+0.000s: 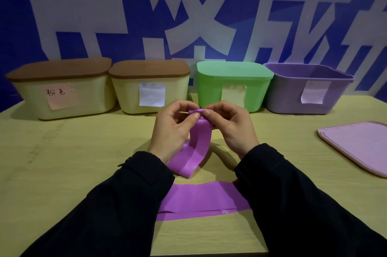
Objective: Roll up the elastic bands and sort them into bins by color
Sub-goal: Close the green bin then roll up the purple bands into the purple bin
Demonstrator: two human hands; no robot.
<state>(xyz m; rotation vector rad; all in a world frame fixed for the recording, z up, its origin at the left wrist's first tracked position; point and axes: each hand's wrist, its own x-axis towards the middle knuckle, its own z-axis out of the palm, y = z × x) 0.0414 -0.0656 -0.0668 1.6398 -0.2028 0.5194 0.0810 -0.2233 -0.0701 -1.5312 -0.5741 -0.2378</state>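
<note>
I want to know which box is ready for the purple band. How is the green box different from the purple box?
The green bin has its lid on; the purple bin is open, and a pink lid lies flat on the table in front of it. The green bin looks narrower, the purple bin wider. Both stand in the back row and carry a paper label. Both hands pinch a purple band.
</note>
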